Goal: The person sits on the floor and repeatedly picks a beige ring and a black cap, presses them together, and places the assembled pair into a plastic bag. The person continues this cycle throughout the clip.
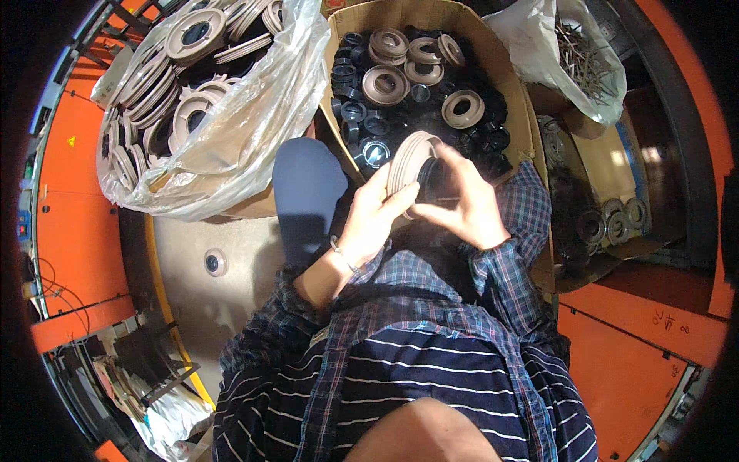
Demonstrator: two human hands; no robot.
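Note:
Above my lap, my left hand (369, 219) is closed on a beige plastic ring (410, 163) with a ridged outer side. The ring is tilted on edge. My right hand (473, 204) curves round the ring's right side, with fingertips at its upper rim and thumb near its lower rim. Between that hand's fingers and the ring is a dark area; I cannot tell whether it is a black part or shadow. Just beyond my hands stands a cardboard box (530, 115) of black round plastic caps (376, 125), with several beige rings (463, 108) lying on top.
At the left, a clear plastic bag (254, 138) holds many stacked beige rings (196, 35). One loose ring (215, 262) lies on the floor. A white bag (531, 38) of thin brown strips stands far right, above more rings (618, 223). Orange machine panels (616, 362) flank me.

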